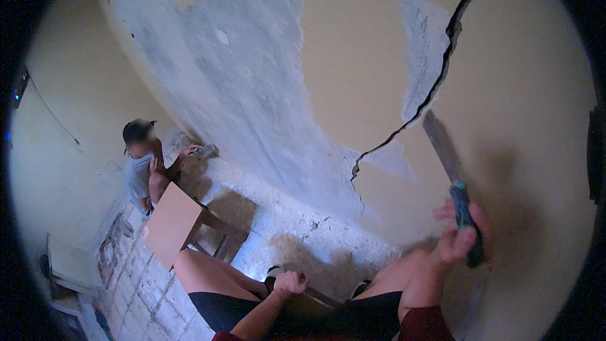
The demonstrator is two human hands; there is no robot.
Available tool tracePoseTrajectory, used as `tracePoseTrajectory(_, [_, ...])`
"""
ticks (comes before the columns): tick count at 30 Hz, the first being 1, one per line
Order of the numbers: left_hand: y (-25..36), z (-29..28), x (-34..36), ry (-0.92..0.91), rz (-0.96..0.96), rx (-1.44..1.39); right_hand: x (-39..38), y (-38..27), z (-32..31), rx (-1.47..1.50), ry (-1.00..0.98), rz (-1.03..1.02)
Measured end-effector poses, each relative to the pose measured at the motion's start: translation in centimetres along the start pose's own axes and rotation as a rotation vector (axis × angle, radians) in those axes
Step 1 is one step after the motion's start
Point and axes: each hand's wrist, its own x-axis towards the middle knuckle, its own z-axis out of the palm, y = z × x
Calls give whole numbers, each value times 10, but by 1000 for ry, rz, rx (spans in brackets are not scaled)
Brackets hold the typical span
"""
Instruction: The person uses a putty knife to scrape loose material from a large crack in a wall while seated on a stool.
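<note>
My right hand (461, 230) grips the dark green handle of a scraper (442, 148). Its long metal blade points up to the wall, with the tip at or just beside the edge of a jagged dark crack (448, 57). My left hand (289, 283) is closed on the handle of a second long tool (322, 297), perhaps another scraper, held low between my bare knees. The wall has beige paint (350, 57) and a broad scraped patch (240, 88) of grey and white.
At left, a co-worker (136, 173) in cap and grey shirt crouches by the wall, one hand at a small tool (208, 150). A stool with a pale board (173, 218) stands beside my left knee. The tiled floor (145, 290) is dusty and broken. A pale unit (69, 262) sits lower left.
</note>
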Motion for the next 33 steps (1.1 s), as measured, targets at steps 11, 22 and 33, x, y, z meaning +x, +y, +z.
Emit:
tracePoseTrajectory(11, [-1, 8, 4, -36, 52, -49, 16, -16, 53, -58, 426, 53])
tracePoseTrajectory(22, [6, -4, -4, -51, 16, 96, 22, -27, 61, 35, 364, 234])
tracePoseTrajectory(33, [-2, 2, 2, -68, 59, 30, 33, 4, 57, 142, 573, -54])
